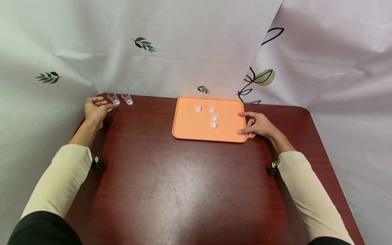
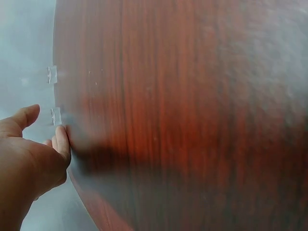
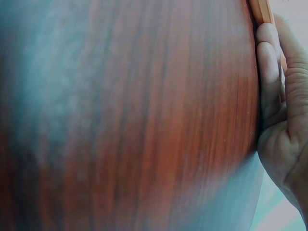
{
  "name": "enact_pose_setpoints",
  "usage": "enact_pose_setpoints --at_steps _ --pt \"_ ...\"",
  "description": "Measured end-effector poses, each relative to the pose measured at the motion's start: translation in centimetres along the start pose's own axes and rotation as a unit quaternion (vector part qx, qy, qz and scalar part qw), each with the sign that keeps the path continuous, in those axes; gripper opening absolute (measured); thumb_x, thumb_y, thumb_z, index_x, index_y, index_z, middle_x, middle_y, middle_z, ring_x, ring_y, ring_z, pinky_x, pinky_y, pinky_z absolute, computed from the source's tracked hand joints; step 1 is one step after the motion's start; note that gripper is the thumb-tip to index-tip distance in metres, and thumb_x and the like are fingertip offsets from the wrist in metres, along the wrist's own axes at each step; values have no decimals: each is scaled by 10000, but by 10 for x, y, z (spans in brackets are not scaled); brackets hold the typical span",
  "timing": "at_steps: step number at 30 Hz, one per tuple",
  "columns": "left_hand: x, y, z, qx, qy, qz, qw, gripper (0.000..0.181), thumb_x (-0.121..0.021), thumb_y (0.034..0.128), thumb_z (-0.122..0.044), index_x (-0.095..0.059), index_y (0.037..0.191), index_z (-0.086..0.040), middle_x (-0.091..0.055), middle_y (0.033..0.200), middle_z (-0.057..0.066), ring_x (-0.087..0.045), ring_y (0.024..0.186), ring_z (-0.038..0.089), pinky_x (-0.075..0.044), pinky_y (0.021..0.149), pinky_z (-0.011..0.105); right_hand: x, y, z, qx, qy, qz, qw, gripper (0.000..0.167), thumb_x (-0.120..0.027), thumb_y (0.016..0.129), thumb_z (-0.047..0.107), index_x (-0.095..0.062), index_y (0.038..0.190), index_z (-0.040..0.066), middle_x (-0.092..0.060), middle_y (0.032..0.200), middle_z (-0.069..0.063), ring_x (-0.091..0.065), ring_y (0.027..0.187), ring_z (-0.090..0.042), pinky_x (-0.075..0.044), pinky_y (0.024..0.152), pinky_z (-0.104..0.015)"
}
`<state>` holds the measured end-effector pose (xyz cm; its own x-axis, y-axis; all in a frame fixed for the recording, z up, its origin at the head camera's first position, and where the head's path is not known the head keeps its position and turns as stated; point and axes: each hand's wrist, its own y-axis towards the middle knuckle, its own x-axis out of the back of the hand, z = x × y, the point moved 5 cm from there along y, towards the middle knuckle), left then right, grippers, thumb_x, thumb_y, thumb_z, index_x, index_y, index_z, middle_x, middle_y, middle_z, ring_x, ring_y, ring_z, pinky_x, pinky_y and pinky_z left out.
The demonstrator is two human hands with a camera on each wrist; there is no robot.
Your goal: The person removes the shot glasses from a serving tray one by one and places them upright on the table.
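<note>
At the table's far left corner, the left hand (image 1: 96,110) is beside a small clear glass (image 1: 113,98), its thumb and fingers apart. In the left wrist view the hand (image 2: 36,156) has its fingers close to that glass (image 2: 56,116); contact is unclear. A second glass (image 1: 127,98) stands just to the right. The right hand (image 1: 258,126) grips the right edge of the orange tray (image 1: 186,127), index finger and thumb over the rim, other fingers curled at its side. Several small clear glasses (image 1: 197,107) are on the tray.
The dark red-brown table (image 1: 171,183) has rounded back corners. Pale curtains (image 1: 183,44) with leaf prints hang along its back and sides. The tray lies near the back edge, right of centre.
</note>
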<state>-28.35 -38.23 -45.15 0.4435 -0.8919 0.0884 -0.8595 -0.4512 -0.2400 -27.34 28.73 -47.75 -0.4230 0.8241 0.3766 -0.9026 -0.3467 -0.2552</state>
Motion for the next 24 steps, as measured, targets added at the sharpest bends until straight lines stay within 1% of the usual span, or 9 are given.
enact_pose_setpoints --at_steps 3,7,11,15,19,24 --pt "1 -3 0 8 -129 11 9999 513 -828 931 111 -513 1175 -212 -543 1160 -5 -612 924 26 -657 766 120 0 0 0 3 -30 6 10000 904 -1013 842 82 -574 1632 106 -675 679 -1 -692 485 -109 -654 500 -325" --pt "3 -7 2 -32 -168 -61 9998 493 -824 924 116 -528 1165 -196 -565 1141 -9 -643 873 13 -661 750 127 0 -1 -1 0 -56 14 10000 905 -1012 846 88 -571 1636 109 -677 679 -3 -688 484 -111 -653 501 -325" --pt "5 -12 5 -123 -86 -98 9998 482 -830 926 108 -543 1154 -205 -568 1133 -21 -634 904 21 -655 744 122 0 -1 -1 -1 -63 9 10000 904 -1014 845 91 -573 1634 111 -680 680 -2 -686 483 -109 -653 501 -324" --pt "6 -16 7 -272 -144 -34 9995 465 -826 927 119 -555 1144 -191 -584 1109 -21 -639 926 34 -656 726 129 0 -1 -1 -12 -41 11 10000 905 -1014 842 87 -575 1633 109 -680 679 2 -688 483 -109 -653 500 -324" --pt "5 -22 8 -383 -206 54 9990 434 -822 929 121 -570 1139 -163 -614 1068 -19 -663 887 32 -663 717 143 0 0 -1 -20 -34 17 10000 905 -1012 844 82 -572 1635 106 -681 677 3 -687 481 -108 -651 499 -322" --pt "0 -30 9 -504 -377 268 9977 423 -814 922 143 -576 1143 -128 -636 1038 -15 -681 843 31 -668 707 156 0 0 0 -19 -27 19 10000 907 -1014 842 82 -572 1634 104 -687 677 1 -689 482 -107 -651 498 -320"
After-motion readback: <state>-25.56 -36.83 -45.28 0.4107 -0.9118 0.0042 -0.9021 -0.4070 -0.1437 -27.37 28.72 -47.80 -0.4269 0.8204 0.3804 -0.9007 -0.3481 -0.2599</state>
